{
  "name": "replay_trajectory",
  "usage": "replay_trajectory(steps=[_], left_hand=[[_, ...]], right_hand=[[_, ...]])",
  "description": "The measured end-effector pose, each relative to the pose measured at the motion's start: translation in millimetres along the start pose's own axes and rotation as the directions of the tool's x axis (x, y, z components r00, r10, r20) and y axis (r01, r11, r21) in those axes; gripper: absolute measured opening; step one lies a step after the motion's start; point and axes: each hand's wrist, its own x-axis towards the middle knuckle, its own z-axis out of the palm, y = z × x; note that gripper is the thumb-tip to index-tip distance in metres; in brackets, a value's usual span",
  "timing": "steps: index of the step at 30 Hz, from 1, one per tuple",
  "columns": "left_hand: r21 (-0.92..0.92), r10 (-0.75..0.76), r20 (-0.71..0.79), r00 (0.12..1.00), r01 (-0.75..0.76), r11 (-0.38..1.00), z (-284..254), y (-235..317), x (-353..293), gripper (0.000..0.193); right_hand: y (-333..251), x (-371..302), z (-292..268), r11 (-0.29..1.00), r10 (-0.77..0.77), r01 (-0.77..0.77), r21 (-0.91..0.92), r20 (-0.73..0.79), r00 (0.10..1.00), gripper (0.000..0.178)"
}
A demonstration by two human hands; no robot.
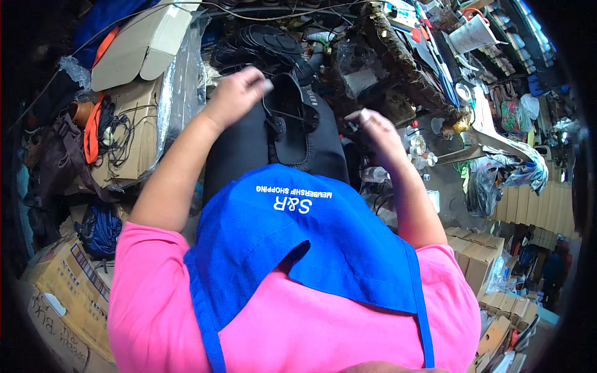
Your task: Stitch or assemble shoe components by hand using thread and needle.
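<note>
Sandal [291, 149], a black strappy one, sits on the lap between the thighs, on top of black pants [231, 152]. Left hand [237, 93] is up by its far end, fingers curled in close to the edge, but it's kinda blurry so I can't tell if they're actually pinching it. Right hand [380, 130] is off to the right, clear of the sandal, fingers bunched; can't tell if there's anything in them either. Blue apron [249, 230] over a pink shirt [348, 339]. Clutter everywhere: flattened cardboard [140, 121] and an orange strap [93, 133] on the left, a printed yellowish box [71, 280] lower left, a clear bottle [375, 174] just below the right hand, and a white bucket [471, 34] tipped over at upper right.
</note>
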Motion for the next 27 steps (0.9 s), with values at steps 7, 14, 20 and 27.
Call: replay_trajectory(steps=[7,14,20,27], left_hand=[[0.560,0.334,0.304,0.892,-0.451,0.695,12.7,3.0,-6.6,0.026],[0.565,0.390,0.236,0.890,-0.453,0.690,13.5,-23.3,-17.3,0.028],[0.572,0.368,0.179,0.912,-0.401,0.715,8.1,-31.2,-24.6,0.029],[0.314,0.155,-0.075,0.985,-0.124,0.941,-3.6,-9.0,-31.2,0.015]], right_hand=[[18.1,-23.3,-5.7,0.552,0.013,0.059,-0.832,0.079,0.997,0.044],[51.5,-30.0,-8.4,0.315,-0.345,0.344,-0.885,0.231,0.910,0.036],[59.3,-21.7,-13.9,0.289,-0.376,0.388,-0.875,0.269,0.887,0.035],[53.2,-24.6,-13.0,0.988,-0.064,0.069,-0.139,0.043,0.997,0.036]])
